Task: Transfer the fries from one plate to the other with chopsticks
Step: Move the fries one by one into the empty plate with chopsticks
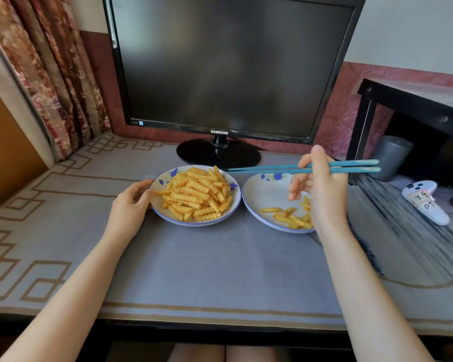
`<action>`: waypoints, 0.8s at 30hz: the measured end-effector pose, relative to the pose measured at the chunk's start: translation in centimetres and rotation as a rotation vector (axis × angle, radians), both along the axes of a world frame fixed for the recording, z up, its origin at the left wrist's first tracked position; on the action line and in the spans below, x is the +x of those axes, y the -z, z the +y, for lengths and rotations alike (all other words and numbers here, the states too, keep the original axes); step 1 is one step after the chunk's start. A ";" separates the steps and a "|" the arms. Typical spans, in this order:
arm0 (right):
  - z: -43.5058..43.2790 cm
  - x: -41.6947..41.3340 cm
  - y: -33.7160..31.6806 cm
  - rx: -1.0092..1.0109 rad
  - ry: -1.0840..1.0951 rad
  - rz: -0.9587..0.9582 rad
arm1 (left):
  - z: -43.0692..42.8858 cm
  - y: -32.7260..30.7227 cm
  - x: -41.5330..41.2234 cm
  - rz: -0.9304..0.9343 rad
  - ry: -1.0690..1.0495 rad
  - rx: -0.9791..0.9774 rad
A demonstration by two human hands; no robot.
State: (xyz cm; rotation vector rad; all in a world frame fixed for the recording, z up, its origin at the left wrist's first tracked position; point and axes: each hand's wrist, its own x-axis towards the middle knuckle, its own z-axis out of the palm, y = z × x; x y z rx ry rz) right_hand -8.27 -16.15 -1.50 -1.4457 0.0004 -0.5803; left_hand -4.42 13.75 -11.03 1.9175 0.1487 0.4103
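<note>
the right hand [322, 189] grips long teal chopsticks [272, 168], tips nearly together at 1 o'clock of the heaped crinkle-cut fries [196, 194] on the left blue-rimmed white plate [194, 223]. the left hand [131, 205] holds that plate's rim at 9 o'clock. a few loose fries [285, 218] lie on the matching right plate [262, 194].

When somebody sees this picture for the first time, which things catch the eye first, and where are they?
A heap of yellow crinkle fries fills the left plate in the middle, its rim held by the left hand. Beside it, the right hand holds teal chopsticks above the right plate, tips reaching the heap. A dark monitor stands behind.
</note>
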 end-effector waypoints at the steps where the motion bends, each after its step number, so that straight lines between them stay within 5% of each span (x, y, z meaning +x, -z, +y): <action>1: -0.8 -0.1 -0.1 -0.007 0.018 0.008 | 0.0 0.0 0.0 -0.002 0.000 0.004; 24: -7.2 -1.1 0.4 -0.175 0.097 0.208 | 0.0 0.0 0.0 0.014 -0.003 0.016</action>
